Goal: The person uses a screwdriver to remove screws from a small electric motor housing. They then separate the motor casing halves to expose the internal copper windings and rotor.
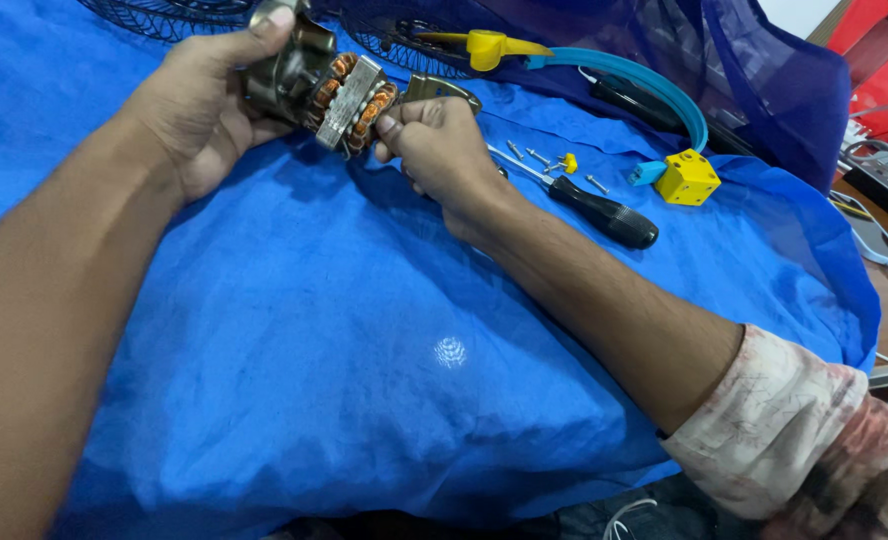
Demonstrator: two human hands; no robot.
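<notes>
two hands (left hand (199, 105), right hand (442, 150)) around a copper-wound, ridged metal motor (329, 85)

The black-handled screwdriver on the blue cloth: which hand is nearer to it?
Right. The right hand sits just left of the screwdriver, over its shaft, while gripping the fan motor. The left hand holds the motor's far side, farther away.

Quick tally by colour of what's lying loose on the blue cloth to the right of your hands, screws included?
Yellow: 3, clip, cube block, small cap
Blue: 1, curved band
Black-handled: 1, screwdriver
Silver: 4 visible, screws; more could be hidden
Total: 9
</notes>
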